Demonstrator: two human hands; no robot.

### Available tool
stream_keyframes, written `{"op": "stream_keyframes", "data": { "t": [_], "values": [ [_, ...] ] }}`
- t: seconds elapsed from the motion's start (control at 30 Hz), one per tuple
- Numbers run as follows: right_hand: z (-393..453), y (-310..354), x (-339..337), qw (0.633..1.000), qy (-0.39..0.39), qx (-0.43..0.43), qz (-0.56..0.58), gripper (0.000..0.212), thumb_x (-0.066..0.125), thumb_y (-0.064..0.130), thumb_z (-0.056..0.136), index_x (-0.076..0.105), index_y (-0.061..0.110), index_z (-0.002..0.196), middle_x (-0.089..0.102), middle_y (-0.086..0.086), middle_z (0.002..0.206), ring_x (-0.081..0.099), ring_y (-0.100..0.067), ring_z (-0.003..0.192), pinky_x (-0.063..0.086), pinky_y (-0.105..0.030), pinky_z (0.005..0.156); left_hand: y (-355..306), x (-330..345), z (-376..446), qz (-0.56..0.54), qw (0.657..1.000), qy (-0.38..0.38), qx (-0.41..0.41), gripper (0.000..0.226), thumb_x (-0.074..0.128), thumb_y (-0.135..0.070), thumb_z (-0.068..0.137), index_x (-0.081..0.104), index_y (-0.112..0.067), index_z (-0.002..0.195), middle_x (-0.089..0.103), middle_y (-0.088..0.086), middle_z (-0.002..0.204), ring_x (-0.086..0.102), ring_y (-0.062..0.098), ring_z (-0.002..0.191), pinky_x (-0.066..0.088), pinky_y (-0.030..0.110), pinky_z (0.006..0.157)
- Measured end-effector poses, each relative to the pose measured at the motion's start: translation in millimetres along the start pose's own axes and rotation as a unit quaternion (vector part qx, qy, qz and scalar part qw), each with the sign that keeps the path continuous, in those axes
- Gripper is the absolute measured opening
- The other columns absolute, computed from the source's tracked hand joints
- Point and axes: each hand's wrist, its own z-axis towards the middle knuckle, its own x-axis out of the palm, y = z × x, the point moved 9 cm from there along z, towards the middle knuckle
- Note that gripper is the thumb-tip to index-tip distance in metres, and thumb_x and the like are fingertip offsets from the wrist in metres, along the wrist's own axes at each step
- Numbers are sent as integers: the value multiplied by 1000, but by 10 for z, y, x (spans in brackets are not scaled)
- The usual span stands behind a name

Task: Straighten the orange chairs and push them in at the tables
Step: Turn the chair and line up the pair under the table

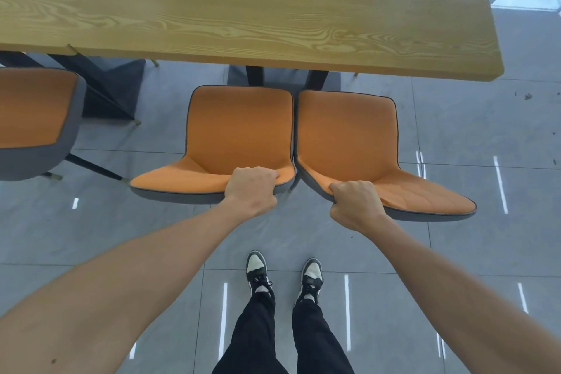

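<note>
Both hands are gripping chair backs: left hand (252,190) is curling closed over the top rim of the left chair (239,143), near that rim's right end; right hand (355,205) is closing in the same way over the top rim of the right chair (346,143), near its left end; knuckles are facing up, thumbs tucking under the grey rear shell; both arms are reaching forward and nearly straight.

Edges and room: the two chairs are standing side by side, inner edges touching or all but touching; their seat fronts are lying just short of the near edge of the wooden table (243,9), not yet under it; dark table legs (255,74) are showing just beyond the seat fronts; grey tiled floor (455,118) is lying open to the right of the right chair, up to the table's right corner; open floor is also lying between the left chair and a third chair (33,106) at far left, which is turning at an angle to the table.

Person's shoes (258,270) are standing on the tiles behind the chair backs, roughly centred on the gap between the two chairs.
</note>
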Motion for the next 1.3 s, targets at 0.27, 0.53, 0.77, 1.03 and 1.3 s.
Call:
{"op": "stream_keyframes", "data": {
  "t": [0.27,0.53,0.77,1.03,1.3],
  "values": [
    [-24,-33,-21,1000,11,-4,2,8,54,17,60,46,15,61,45,1,50,40,-25,45,24,-29,46,-43,-13,45,4,1000,4,17,12,59,-19,69,59,-22,81,66,-4,75,51,26,61,32,30,57],
    [-123,-56,25,1000,-1,-15,17,16,56,15,54,40,17,55,26,8,44,28,-20,39,17,-26,43,-66,-8,37,13,999,-3,39,13,57,-20,69,60,-22,82,65,-5,70,54,23,57,32,29,54],
    [-96,-35,21,1000,8,2,1,12,54,17,56,42,17,57,34,6,45,36,-23,41,15,-27,43,-46,3,33,29,998,3,48,16,57,-21,71,63,-22,86,67,-4,73,61,24,62,40,29,55],
    [-103,-35,9,1000,-8,-2,13,14,56,14,57,42,16,58,43,2,48,33,-22,42,19,-27,44,-28,3,30,21,998,6,52,12,56,-18,65,59,-20,77,64,-3,67,55,25,56,33,28,52],
    [49,2,-59,1000,-9,2,3,4,55,15,63,51,14,65,54,0,55,43,-22,46,33,-28,46,28,-16,102,27,998,6,59,9,54,-20,68,56,-20,77,62,-5,67,56,22,56,30,28,52]
  ]
}}
